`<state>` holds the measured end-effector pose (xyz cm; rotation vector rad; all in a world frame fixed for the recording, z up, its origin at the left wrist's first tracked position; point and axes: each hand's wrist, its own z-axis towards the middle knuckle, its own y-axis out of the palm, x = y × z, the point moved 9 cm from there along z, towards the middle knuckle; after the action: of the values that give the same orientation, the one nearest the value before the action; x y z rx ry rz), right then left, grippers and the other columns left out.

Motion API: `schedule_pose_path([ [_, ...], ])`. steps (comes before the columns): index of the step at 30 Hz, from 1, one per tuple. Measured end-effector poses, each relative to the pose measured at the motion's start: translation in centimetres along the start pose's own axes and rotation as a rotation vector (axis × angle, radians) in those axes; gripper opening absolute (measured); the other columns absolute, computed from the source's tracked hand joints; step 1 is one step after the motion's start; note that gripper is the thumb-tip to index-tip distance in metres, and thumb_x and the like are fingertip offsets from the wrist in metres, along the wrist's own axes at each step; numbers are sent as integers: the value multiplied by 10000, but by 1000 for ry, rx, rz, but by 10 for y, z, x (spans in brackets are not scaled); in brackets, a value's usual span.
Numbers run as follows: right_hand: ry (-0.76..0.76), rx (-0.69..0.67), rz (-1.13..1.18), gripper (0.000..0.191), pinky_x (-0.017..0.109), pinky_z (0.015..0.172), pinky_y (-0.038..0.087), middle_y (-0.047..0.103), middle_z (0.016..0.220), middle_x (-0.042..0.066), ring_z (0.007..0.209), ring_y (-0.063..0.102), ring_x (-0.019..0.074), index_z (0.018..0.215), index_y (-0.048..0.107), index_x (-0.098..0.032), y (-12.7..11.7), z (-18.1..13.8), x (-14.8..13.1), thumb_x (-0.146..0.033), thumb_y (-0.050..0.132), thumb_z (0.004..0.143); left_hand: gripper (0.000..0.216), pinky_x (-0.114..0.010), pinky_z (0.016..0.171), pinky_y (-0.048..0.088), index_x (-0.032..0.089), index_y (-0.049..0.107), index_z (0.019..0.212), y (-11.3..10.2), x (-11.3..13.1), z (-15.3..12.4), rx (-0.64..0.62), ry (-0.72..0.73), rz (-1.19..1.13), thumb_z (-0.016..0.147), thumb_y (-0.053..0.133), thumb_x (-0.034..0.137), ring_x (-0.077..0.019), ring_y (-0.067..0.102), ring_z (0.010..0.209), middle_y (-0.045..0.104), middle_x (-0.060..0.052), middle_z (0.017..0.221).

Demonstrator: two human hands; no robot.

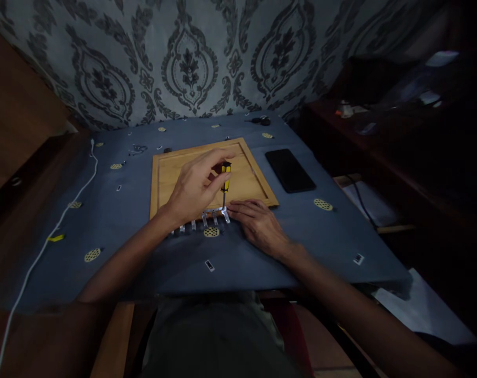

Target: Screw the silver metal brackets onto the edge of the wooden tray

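Left hand point(193, 184): loosely curled, thumb against the handle of a yellow-and-black screwdriver point(226, 178), held upright, tip down at the right end of a metal hook rail point(213, 210).
Right hand point(258, 224): fingers extended together, tips beside that same end; whether they pinch it, cannot tell.
Hook rail: along the near edge of a wooden board point(170, 172), hooks pointing to the near side.
Board: on a blue tablecloth point(144, 270).
Black phone point(290, 170): right of board.
White cable point(57, 226): far left to near left.
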<state>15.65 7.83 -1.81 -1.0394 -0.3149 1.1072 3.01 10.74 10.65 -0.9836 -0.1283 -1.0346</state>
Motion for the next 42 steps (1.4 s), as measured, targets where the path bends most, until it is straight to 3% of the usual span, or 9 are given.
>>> schedule_pose_path([
  [8,5,-3,2,506,474,1045,528,763,1295,93,1247,691,243,1298,715,-239,2,-1,2,1,479,921,185,-272,808,594,173,709,1111,0,4,-1,23,38,26,940,648,206,-150,695,872,745,-49,1063],
  [14,7,8,5,515,473,1038,538,767,1288,87,1240,698,245,1287,722,-232,0,-1,1,16,470,913,310,-287,849,605,169,680,1195,2,2,0,-8,44,10,914,560,118,-164,712,979,748,-67,1179],
  [20,-3,17,-1,521,475,1031,537,771,1280,80,1239,700,245,1287,719,-232,0,-1,1,20,462,911,188,-311,857,610,176,702,1116,1,5,0,8,30,50,950,617,204,-167,709,933,750,-54,1101],
  [26,-3,4,2,503,465,1041,530,770,1280,88,1246,695,243,1277,720,-226,1,-1,1,12,481,904,290,-274,821,610,174,680,1178,3,3,0,-18,21,21,921,555,125,-163,716,977,750,-64,1168],
  [33,-16,29,-10,513,464,1028,531,771,1274,91,1235,696,244,1298,715,-229,0,-1,1,7,469,914,185,-286,826,604,171,711,1112,1,5,0,6,27,20,952,627,209,-157,712,909,762,-57,1111],
  [38,0,2,-15,532,463,1036,534,772,1274,88,1228,703,237,1278,724,-233,0,0,1,25,471,887,262,-241,809,602,172,698,1170,3,2,0,-27,-2,-13,944,568,149,-150,721,971,760,-63,1161],
  [42,-20,19,-17,513,456,1033,536,770,1276,99,1224,705,239,1264,724,-212,-2,0,-1,34,484,883,238,-229,774,598,156,695,1167,4,2,0,-31,3,-38,948,619,212,-157,721,974,756,-76,1184],
])
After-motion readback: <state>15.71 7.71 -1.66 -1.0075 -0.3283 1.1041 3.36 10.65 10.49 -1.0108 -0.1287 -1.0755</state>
